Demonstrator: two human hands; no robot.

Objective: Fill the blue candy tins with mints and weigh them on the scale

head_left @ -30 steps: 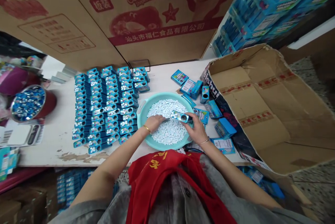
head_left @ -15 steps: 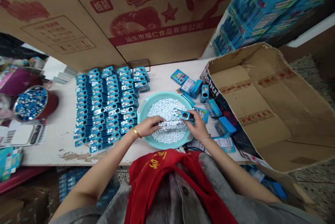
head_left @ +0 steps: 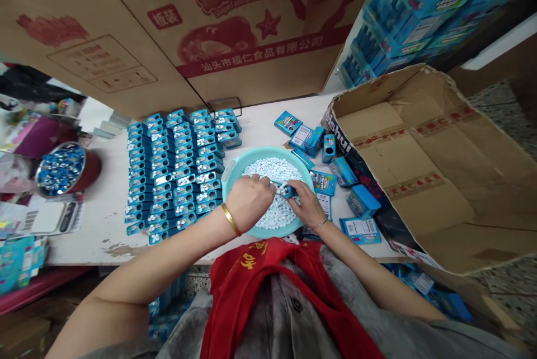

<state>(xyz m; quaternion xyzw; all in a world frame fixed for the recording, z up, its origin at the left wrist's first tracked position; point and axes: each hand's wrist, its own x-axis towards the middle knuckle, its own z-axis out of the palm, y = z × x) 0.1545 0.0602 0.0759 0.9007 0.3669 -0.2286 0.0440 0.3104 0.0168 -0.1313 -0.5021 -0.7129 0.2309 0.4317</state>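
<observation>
Left hand [head_left: 249,201]: higher and turned over compared with half a second ago, its grip curled round a scoop [head_left: 275,183], mostly hidden from me. Right hand [head_left: 308,207]: grip pinching a small blue box [head_left: 287,190] above the basin [head_left: 268,152]; white candies [head_left: 272,167] now appear to be entering it. Clockwise around the basin on the white desk [head_left: 260,127]: box rows [head_left: 183,183], nine; printed carton [head_left: 251,79], twelve; loose packs [head_left: 323,182], two to three; open carton [head_left: 406,163], three. Beyond, at four: speckled floor [head_left: 499,298].

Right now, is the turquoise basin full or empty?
The basin is partly filled: small white pieces lie inside, with bare wall visible above them.
</observation>
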